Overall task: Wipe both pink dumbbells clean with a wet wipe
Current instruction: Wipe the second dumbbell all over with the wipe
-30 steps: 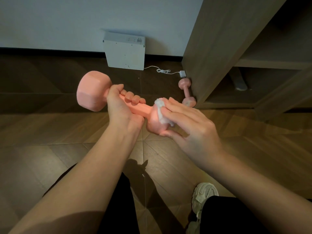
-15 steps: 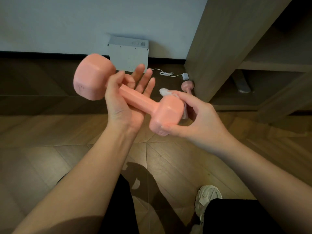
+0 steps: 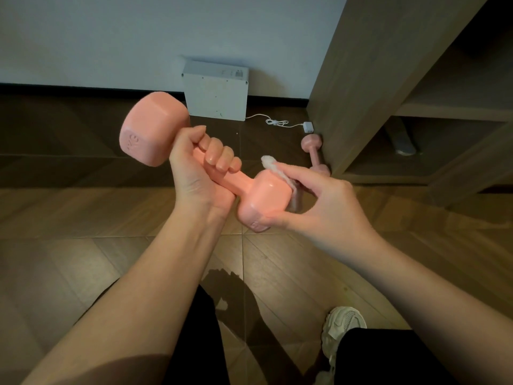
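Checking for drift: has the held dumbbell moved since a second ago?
Yes, upward: the far head of the held dumbbell now overlaps the lower left corner of the white box; earlier it sat below it.

Pale wall (image 3: 111,37), dark skirting (image 3: 83,88); wood-plank floor (image 3: 83,218), dim light. White box (image 3: 216,93) stands against the wall. A white cable (image 3: 274,122) runs from it to a plug (image 3: 308,127) by the brown wooden shelf unit (image 3: 361,79), which is on the right.
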`<action>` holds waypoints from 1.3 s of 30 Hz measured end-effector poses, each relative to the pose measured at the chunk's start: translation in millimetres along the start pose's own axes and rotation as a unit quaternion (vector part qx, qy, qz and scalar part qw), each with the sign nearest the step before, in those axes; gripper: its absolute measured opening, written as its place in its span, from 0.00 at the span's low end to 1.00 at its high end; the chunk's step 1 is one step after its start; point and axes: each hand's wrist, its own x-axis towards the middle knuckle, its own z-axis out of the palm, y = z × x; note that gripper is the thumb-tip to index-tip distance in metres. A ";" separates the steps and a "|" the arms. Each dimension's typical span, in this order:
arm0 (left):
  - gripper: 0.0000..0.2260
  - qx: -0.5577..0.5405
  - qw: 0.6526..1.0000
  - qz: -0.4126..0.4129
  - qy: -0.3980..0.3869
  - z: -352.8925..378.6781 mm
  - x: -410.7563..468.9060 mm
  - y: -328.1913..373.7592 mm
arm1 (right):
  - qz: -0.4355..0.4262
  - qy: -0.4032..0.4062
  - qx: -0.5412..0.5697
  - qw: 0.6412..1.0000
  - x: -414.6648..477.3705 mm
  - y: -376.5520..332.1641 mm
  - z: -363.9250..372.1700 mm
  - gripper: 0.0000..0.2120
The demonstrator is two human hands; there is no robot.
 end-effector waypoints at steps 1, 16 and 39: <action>0.17 0.001 1.000 0.002 0.010 -0.3 -0.1 -0.5 | -0.029 0.047 -0.031 0.998 -2.1 -0.9 1.0 0.34; 0.12 -0.017 0.990 -0.035 0.138 -1.3 2.2 -12.5 | -0.074 -0.039 -0.171 0.982 -5.2 3.9 11.6 0.38; 0.17 -0.019 0.998 -0.025 -0.053 3.7 3.7 -7.4 | 0.016 0.036 0.013 0.999 -4.5 -9.5 -2.1 0.37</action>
